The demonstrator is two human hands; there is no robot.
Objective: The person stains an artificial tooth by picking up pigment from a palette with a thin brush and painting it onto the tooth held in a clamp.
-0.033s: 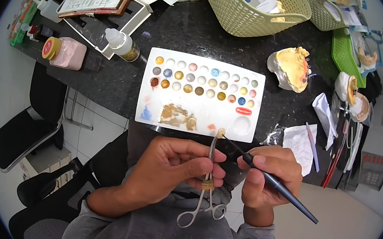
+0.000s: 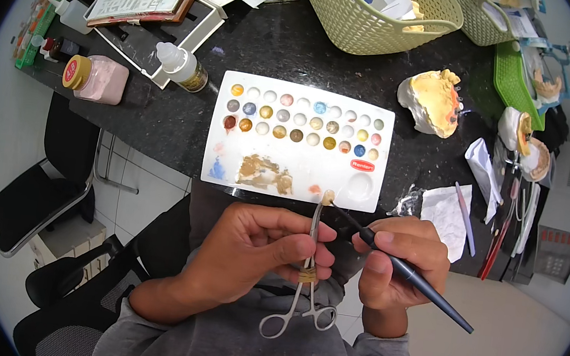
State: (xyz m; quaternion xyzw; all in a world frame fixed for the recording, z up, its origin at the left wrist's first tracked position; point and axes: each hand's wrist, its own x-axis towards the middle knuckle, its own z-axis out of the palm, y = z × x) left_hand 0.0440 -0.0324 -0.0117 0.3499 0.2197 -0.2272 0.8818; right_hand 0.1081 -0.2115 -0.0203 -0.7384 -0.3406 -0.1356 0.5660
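My left hand (image 2: 264,242) grips a locking forceps (image 2: 314,237) with ring handles pointing down toward me and a band wound round its shanks. In its jaws sits a small cream tooth crown (image 2: 328,197), just over the near edge of a white palette (image 2: 300,169). My right hand (image 2: 407,259) pinches a dark slim brush (image 2: 420,282). The fine tip of the brush is at the crown's right side; whether it touches is too small to tell. Rows of wells with coloured pastes fill the palette's far half, and brown and blue smears mark its near half.
A yellow and white dental cast (image 2: 430,103) stands right of the palette. Beyond lies a woven basket (image 2: 377,28). At left are a dropper bottle (image 2: 182,66) and a pink jar (image 2: 97,78). A crumpled tissue (image 2: 444,215) and several tools lie at right.
The forceps have turned slightly in my left hand, their ring handles shifting a little to the left. The crown has tilted slightly with them. My right hand has hardly moved.
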